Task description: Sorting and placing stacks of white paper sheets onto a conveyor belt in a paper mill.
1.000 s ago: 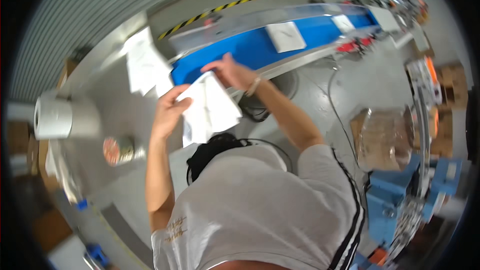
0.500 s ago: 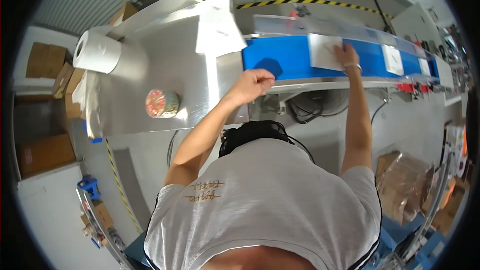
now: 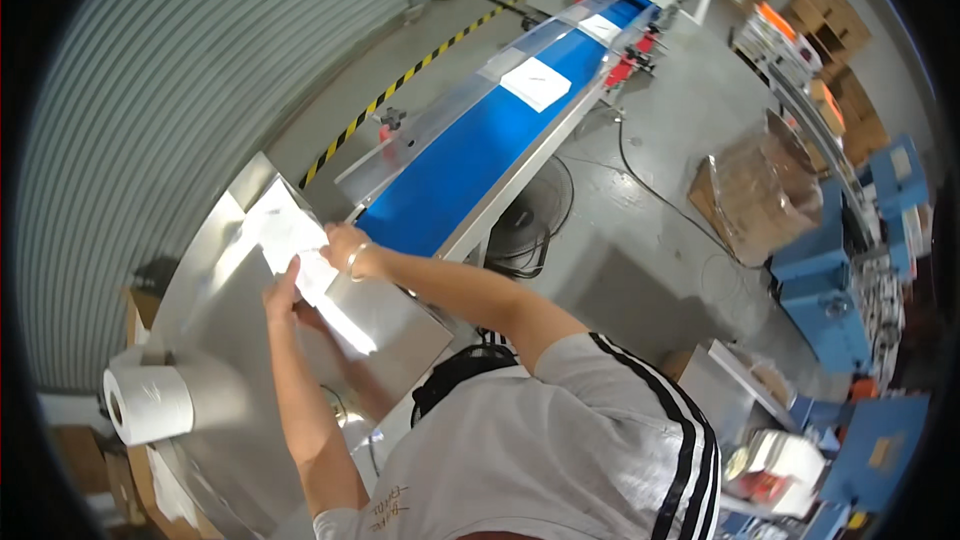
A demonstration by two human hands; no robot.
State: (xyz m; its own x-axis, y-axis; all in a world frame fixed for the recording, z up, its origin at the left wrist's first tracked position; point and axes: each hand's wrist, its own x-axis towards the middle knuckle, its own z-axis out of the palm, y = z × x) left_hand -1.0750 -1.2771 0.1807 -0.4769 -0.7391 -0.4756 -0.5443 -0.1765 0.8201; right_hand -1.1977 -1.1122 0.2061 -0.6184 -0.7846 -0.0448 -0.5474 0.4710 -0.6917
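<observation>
White flat packets [image 3: 283,223] lie at the far right end of the shiny metal table [image 3: 215,340], overexposed so their edges are hard to make out. My left hand [image 3: 284,292] is at their near edge, thumb up on top and the other fingers mostly hidden. At their right edge, close to the belt's near end, my right hand [image 3: 346,243] has its fingers curled on a packet; a light band circles that wrist. On the blue conveyor belt [image 3: 440,180], a white square packet [image 3: 537,85] sits farther along, with another white packet [image 3: 600,28] beyond it.
A large white roll [image 3: 150,405] lies at the table's left. Clear guard panels [image 3: 420,135] line the belt's far side, and red clamps [image 3: 625,65] its right side. A plastic-wrapped carton [image 3: 760,190] and blue machine units [image 3: 820,310] stand at right. Black cable crosses the floor.
The view has swung toward the right. My right hand has let go of the white packet on the belt and moved to those on the table; my left hand has come to them too.
</observation>
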